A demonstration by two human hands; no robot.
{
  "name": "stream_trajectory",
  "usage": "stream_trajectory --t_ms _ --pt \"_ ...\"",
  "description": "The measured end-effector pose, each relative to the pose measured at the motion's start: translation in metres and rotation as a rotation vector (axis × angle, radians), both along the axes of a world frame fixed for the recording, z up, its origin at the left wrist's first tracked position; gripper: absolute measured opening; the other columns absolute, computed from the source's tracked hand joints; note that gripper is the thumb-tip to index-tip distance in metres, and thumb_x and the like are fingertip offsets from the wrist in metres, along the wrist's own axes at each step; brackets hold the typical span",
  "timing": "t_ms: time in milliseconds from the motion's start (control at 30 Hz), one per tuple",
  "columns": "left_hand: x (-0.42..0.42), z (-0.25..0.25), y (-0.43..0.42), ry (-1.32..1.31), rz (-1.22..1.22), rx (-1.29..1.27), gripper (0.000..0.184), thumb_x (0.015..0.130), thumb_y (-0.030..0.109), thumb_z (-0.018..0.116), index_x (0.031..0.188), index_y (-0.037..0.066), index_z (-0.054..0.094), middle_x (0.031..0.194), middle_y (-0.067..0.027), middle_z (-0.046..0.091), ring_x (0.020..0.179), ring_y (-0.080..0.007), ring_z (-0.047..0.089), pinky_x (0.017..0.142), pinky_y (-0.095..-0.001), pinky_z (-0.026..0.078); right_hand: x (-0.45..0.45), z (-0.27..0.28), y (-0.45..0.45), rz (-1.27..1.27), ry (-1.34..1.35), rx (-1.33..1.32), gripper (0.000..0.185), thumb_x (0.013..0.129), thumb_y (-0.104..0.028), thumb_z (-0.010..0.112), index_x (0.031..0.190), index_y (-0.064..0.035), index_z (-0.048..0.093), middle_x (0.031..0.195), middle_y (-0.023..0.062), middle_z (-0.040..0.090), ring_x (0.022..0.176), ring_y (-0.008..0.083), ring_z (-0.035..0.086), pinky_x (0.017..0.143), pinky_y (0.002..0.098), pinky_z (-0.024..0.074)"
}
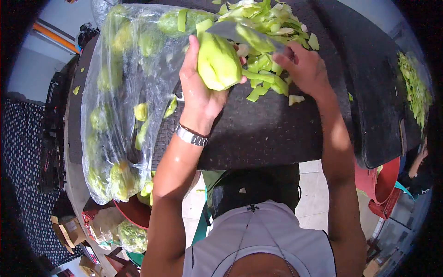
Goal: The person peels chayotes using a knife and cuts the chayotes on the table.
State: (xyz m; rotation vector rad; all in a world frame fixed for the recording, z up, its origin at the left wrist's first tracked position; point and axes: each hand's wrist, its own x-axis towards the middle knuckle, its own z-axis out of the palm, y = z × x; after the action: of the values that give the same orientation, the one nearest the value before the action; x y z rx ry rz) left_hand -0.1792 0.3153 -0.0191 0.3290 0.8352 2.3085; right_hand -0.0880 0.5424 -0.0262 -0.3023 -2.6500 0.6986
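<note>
A pale green, peeled chayote [218, 62] rests in my left hand [196, 81], whose fingers wrap round it from below. Just above its top right side lies the wide, shiny blade of a knife [272, 42], which partly mirrors the green around it. The handle is hidden inside my right hand [307, 69], closed round it to the right of the chayote. A strip of peel [203, 27] stands at the chayote's upper end, by the blade. Below and behind the knife, loose green peels [267, 81] lie on the dark woven tabletop [249, 134].
A clear plastic bag [134, 87] with several green chayotes covers the table's left side. A heap of peels [265, 16] sits at the back. Shredded greens [414, 87] lie at the far right, above a red bucket [383, 184]. Another red tub [134, 212] stands below left.
</note>
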Motion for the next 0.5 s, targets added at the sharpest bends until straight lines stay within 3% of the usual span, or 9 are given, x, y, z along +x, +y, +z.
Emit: stream_trajectory --t_ms 100,200,267,300,500 --pt "0.006 0.004 0.006 -0.144 0.074 -0.034 0.053 0.105 0.057 0.046 0.129 0.011 0.056 0.116 -0.0099 0.067 0.102 -0.0267 0.069 0.072 -0.0504 0.059 -0.001 0.005 -0.001 0.01 0.001 -0.08 0.065 0.087 -0.069 0.068 0.09 -0.0034 0.065 0.074 0.0127 0.068 0.071 0.0333 0.071 0.068 0.0451 0.0552" --pt "0.003 -0.012 0.009 -0.105 0.091 -0.086 0.058 0.105 0.058 0.043 0.129 0.008 0.059 0.124 -0.012 0.067 0.108 -0.0299 0.067 0.089 -0.0523 0.057 0.005 0.008 -0.036 0.14 -0.009 -0.154 0.062 0.085 -0.066 0.072 0.086 -0.0045 0.063 0.069 0.0122 0.067 0.065 0.0329 0.07 0.064 0.0443 0.0551" --pt "0.004 -0.019 0.013 -0.137 0.116 -0.016 0.054 0.104 0.053 0.051 0.133 0.008 0.059 0.124 -0.0113 0.067 0.11 -0.0263 0.067 0.1 -0.0427 0.053 0.008 0.006 -0.053 0.25 0.0 -0.14 0.06 0.083 -0.064 0.075 0.082 -0.0055 0.061 0.065 0.0112 0.065 0.061 0.0331 0.069 0.061 0.0438 0.0547" --pt "0.005 -0.02 0.012 -0.129 0.107 -0.017 0.054 0.104 0.052 0.052 0.133 0.008 0.059 0.124 -0.0112 0.067 0.11 -0.0262 0.067 0.1 -0.0428 0.053 0.009 0.003 -0.058 0.294 -0.004 -0.124 0.043 0.083 -0.04 0.082 0.084 -0.0052 0.057 0.063 0.0073 0.06 0.056 0.0228 0.06 0.056 0.0373 0.0469" --pt "0.004 -0.024 0.01 -0.048 0.076 -0.042 0.055 0.102 0.052 0.055 0.134 0.008 0.06 0.122 -0.0126 0.068 0.109 -0.0264 0.067 0.097 -0.0435 0.054 0.007 0.0 -0.054 0.312 0.047 -0.023 0.046 0.081 -0.042 0.083 0.082 -0.0047 0.057 0.064 0.007 0.061 0.057 0.0218 0.063 0.055 0.0365 0.0472"
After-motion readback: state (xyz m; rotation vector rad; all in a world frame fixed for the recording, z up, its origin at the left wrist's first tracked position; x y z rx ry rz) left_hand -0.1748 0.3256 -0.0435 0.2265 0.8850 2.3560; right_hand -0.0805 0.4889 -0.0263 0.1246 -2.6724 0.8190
